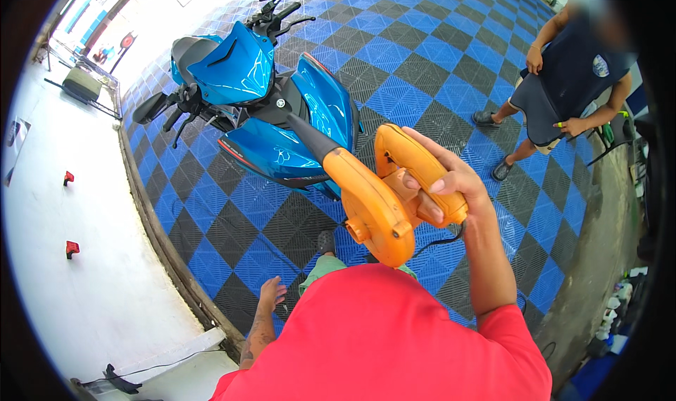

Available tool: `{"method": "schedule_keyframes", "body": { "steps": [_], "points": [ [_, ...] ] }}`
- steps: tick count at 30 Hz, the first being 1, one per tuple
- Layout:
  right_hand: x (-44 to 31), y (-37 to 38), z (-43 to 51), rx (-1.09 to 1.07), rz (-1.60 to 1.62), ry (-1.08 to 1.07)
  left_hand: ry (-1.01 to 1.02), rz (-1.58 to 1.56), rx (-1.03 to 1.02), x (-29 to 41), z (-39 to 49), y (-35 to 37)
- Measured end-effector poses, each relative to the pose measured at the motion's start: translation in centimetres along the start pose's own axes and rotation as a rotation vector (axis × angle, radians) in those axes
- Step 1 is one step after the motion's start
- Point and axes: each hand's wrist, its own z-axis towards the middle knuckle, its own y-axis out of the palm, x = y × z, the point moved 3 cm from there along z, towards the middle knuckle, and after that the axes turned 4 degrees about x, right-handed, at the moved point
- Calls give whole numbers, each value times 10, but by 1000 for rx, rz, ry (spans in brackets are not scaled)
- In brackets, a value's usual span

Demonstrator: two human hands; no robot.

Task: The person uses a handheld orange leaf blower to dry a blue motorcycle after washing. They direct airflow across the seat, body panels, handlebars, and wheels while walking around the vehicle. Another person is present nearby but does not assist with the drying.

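Note:
My right hand [449, 182] grips the handle of an orange electric blower [388, 205] from the right side. Its black tapered nozzle [314, 139] points up and left at the front of a blue Yamaha motor scooter [232, 68]. A black cord leaves the lower end of the handle. My left hand [272, 294] hangs low at my left side, fingers apart, holding nothing. The scooter stands in front of me, its mirrors and brake levers spread to both sides. The picture does not settle whether the nozzle touches the scooter.
At the right stands a person [570, 79] in a dark apron. Blue and black floor tiles [406, 52] lie underfoot. A white wall [100, 205] with red holders [72, 250] runs along the left. A metal-framed chair [83, 84] is at upper left; bottles [612, 306] line the right edge.

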Motion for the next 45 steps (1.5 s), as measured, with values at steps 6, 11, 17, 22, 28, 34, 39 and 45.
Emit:
{"method": "schedule_keyframes", "body": {
  "steps": [6, 11, 17, 22, 28, 34, 39, 45],
  "points": [
    [4, 3, 7, -36, -24, -64, 39, 28, -2, -11, -19, -16],
    [1, 8, 9, -42, -30, -143, -85, 49, 83, -9, -17, -4],
    [-6, 10, 3, -78, -46, -151, -83, 44, 65, -41, -26, -12],
    [-10, 10, 9, -110, -18, -258, -16, 17, 24, -41, -34, -13],
    [-16, 9, 19, -46, -85, -266, 38, 11, 32, -18, -34, -10],
    [-26, 10, 36, -85, -55, -258, 51, 32, 4, -20, -11, -22],
    [-34, 14, 44, -191, 6, -251, 9, 24, 16, -46, 13, -52],
    [-41, 27, 54, -275, 114, -188, 13, 9, 6, 13, 40, -38]
  ]
}}
